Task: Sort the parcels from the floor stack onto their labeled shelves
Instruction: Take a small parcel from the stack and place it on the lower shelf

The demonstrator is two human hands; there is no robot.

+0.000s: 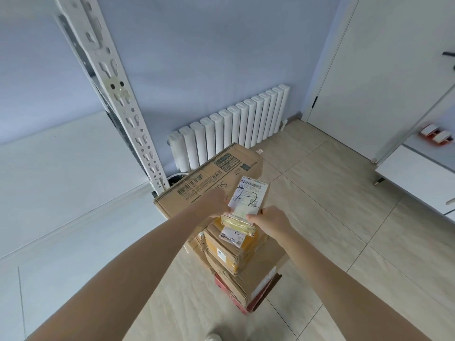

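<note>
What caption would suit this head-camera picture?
Both hands grip a small parcel marked 2-2 above the floor stack.

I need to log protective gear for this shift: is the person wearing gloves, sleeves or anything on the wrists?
No. The left hand and right hand are both bare, with no gloves. Both forearms are uncovered up to the frame edge, so no sleeves show. No watch, band or ring is visible on either wrist or hand.
</note>
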